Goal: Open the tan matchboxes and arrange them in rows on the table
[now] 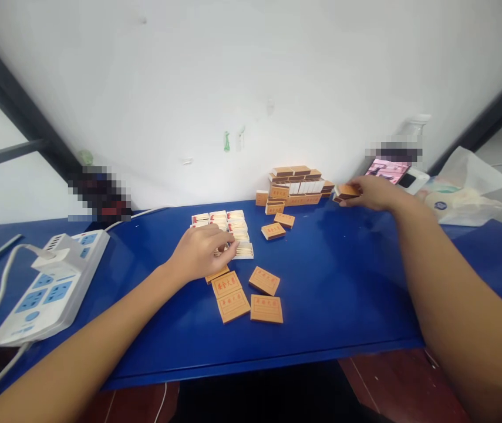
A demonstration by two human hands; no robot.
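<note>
We are gripping a matchbox (346,191) between the thumb and fingers of our right hand (374,194), right of centre in the frame. That matchbox is sitting just right of a stack of matchboxes (300,171), which is standing near the white wall (189,88). In the stack we are seeing orange boxes above and below a row of white pieces.

Our left hand (201,249) is reaching over the open trays of matches (236,226), left of centre in the frame. Its fingers are curling over the trays, and we cannot tell whether they are gripping anything.

Two loose matchboxes (273,231) are lying between the trays and the stack, near the middle of the frame. Below our left hand, more orange boxes (266,308) are lying on the blue table (330,294), some of them touching.

A white power strip (74,285) is lying at the left of the frame. A lit phone (386,169) and a plastic bag (466,202) are resting at the upper right, beyond our right hand.
</note>
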